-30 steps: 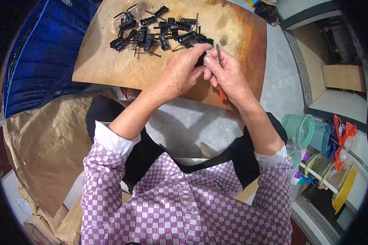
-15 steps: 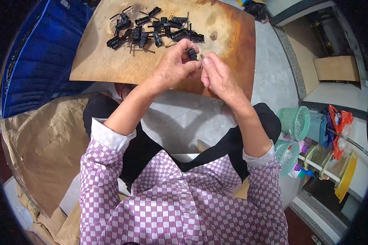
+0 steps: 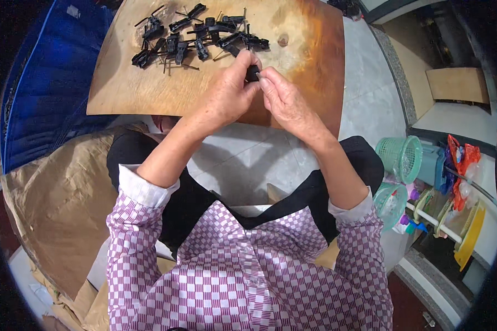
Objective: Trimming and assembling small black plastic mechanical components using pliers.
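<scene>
A small black plastic part [image 3: 252, 73] is pinched between the thumb and fingers of my left hand [image 3: 229, 91], above the near edge of the wooden board [image 3: 132, 91]. My right hand [image 3: 286, 99] meets it from the right, thumb and forefinger pressed together at the part's side. What sits in that right-hand pinch is too small and covered to make out. Beyond my hands lies a loose cluster of similar black plastic parts [image 3: 202, 49], several with thin rods sticking out.
On the left stands a blue corrugated plastic sheet [image 3: 55, 77], with brown wrapping paper [image 3: 55, 204] below it. Green baskets [image 3: 400, 157], a red plastic bag [image 3: 465, 171] and a rack with a yellow edge [image 3: 469, 237] are at the right. Grey floor tiles [image 3: 248, 160] show between my knees.
My right hand has moved slightly left, closing up to the black part in my left hand. The view has shifted a little, so the board and cluster appear farther left and higher.
</scene>
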The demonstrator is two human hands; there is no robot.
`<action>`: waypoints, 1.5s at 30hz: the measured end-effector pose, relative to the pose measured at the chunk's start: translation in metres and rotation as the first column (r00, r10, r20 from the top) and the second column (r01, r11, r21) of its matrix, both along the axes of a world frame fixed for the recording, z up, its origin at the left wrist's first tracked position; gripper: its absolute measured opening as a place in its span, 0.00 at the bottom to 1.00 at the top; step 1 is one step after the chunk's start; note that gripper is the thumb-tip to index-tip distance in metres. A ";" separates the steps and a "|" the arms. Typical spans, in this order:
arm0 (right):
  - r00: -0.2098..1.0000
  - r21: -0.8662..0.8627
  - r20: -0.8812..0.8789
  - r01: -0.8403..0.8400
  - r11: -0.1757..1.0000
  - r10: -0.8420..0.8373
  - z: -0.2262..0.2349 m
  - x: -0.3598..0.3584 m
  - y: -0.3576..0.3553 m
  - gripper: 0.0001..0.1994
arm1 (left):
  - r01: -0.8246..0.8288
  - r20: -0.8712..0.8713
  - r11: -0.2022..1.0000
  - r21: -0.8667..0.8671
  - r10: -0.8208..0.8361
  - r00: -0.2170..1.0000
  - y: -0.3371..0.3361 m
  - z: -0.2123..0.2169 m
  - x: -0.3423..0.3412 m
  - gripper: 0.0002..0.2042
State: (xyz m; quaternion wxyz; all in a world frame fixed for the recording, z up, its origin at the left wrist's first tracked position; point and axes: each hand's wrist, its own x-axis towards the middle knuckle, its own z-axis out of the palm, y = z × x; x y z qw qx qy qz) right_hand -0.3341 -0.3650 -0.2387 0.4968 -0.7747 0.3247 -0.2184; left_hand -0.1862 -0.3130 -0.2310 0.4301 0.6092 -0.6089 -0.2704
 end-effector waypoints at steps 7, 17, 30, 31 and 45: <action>0.998 0.028 -0.003 0.070 0.997 -0.070 -0.009 0.007 -0.011 0.09 | -0.077 0.151 0.990 -0.116 0.095 0.984 -0.008 -0.002 -0.007 0.13; 0.930 0.487 0.211 0.168 0.857 -0.302 0.022 0.004 -0.004 0.10 | 0.144 -0.917 0.983 0.115 0.049 0.397 -0.019 0.013 0.019 0.12; 0.908 0.460 0.366 0.012 0.888 -0.202 0.026 -0.001 -0.007 0.13 | 0.365 -0.909 0.911 0.191 0.024 0.416 0.001 0.019 0.021 0.15; 0.906 0.525 0.376 -0.036 0.850 -0.194 0.027 -0.003 -0.008 0.13 | 0.397 -0.923 0.905 0.155 -0.011 0.385 0.001 0.021 0.020 0.15; 0.941 0.678 0.337 -0.227 0.699 -0.020 0.032 -0.013 -0.014 0.18 | 0.558 -0.943 0.828 0.045 -0.150 0.297 0.005 0.012 0.012 0.19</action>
